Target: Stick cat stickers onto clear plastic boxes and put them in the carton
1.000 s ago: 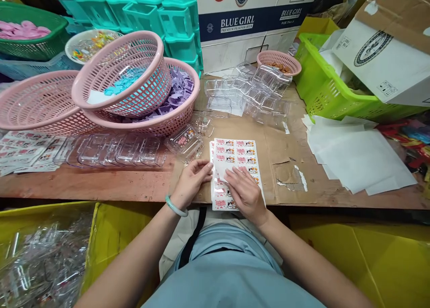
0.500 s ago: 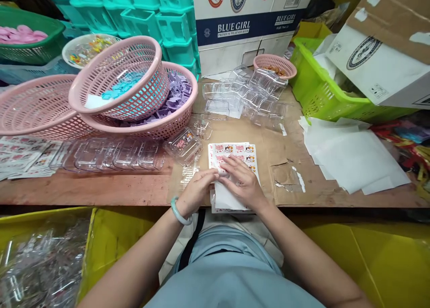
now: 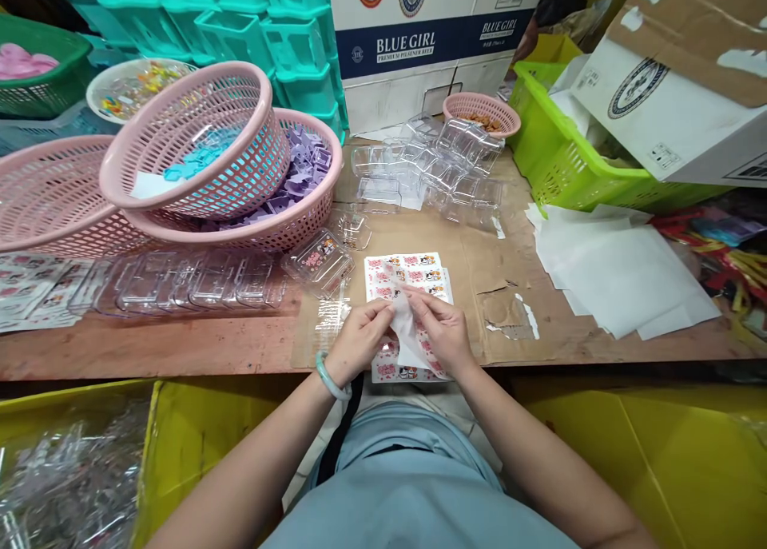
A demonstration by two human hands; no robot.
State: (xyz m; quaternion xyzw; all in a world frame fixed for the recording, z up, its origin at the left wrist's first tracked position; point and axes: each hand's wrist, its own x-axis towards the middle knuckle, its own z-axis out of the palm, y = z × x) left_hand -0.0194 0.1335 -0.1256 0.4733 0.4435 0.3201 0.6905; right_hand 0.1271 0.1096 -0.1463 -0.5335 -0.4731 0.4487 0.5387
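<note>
Printed sticker sheets (image 3: 395, 263) with pink lettering and cartoon cats lie stacked on the cardboard at the table's front edge. Over them, a thin white sheet (image 3: 410, 343) is bent up between my hands, pink print showing on its right side. My left hand (image 3: 364, 335), a jade-coloured bangle at its wrist, pinches the sheet's left part between thumb and finger. Thumb and fingers of my right hand (image 3: 444, 329) grip its right part, close to the left fingertips. Just beyond my left hand is a clear plastic box (image 3: 320, 260) bearing a cat sticker.
Clear boxes stand in a row (image 3: 185, 281) at left and a pile (image 3: 443, 165) behind. Pink baskets (image 3: 264, 133) hold blue and purple pieces. White papers (image 3: 623, 269) lie at right by a green crate (image 3: 557, 149). A beer carton (image 3: 431, 45) stands at the back.
My right hand has gone from lying over the white sheet to pinching it. The sheet is now lifted and bent between both hands, exposing more print below. The view has shifted slightly.
</note>
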